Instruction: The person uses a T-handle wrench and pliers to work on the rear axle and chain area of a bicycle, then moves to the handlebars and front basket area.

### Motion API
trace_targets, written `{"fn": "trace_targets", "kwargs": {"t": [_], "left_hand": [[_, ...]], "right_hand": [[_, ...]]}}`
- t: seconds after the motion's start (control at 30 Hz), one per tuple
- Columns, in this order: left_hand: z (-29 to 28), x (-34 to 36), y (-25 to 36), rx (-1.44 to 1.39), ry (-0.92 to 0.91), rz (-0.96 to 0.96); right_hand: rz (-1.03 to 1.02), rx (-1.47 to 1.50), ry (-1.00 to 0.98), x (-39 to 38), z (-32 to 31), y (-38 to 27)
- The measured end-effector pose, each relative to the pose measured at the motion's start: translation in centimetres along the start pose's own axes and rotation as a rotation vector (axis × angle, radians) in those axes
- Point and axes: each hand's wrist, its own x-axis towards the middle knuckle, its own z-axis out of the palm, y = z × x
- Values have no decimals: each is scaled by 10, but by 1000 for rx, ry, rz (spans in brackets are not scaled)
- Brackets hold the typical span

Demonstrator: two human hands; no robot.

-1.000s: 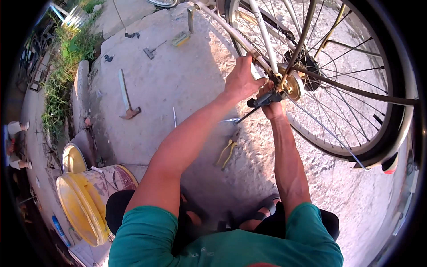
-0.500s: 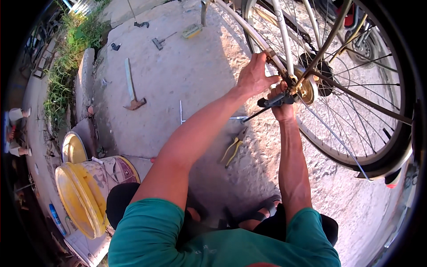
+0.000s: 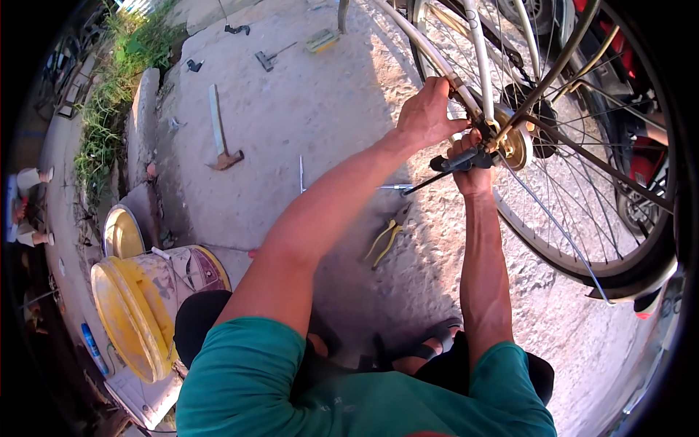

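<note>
An upturned bicycle or its rear section, with a spoked wheel (image 3: 582, 262) and a brass-coloured hub drum (image 3: 515, 149), fills the upper right. My left hand (image 3: 426, 115) is closed at the pale frame tube (image 3: 426, 51) beside the hub; what its fingers grip is unclear. Just below, my right hand (image 3: 470, 169) is closed round a black fitting (image 3: 450, 163) with a dark rod (image 3: 426, 182) reaching down-left. Yellow-handled pliers (image 3: 386, 244) and metal T-bar tools (image 3: 301, 175) lie on the concrete below and left of my hands.
A hammer (image 3: 218, 127) and small tools (image 3: 263, 60) lie on the concrete (image 3: 277, 116). Yellow-rimmed buckets (image 3: 131, 313) stand at lower left, beside weeds (image 3: 102, 146) along a kerb. A red-and-black motorbike (image 3: 644, 167) is behind the wheel; another person's legs (image 3: 33, 211) show at far left.
The bicycle and both hands sit farther right in the picture, and ground items appear higher, as the view shifted. More of the motorbike shows. The hands keep their holds at the hub.
</note>
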Motion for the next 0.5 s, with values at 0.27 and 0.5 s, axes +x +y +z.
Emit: {"fn": "trace_targets", "kwargs": {"t": [0.27,0.5], "left_hand": [[5,1,5,-78,1,-53],[6,5,6,-106,32,-49]], "right_hand": [[-37,-37,15,1,4,3],[-52,-23,-1,-3,11,3]]}}
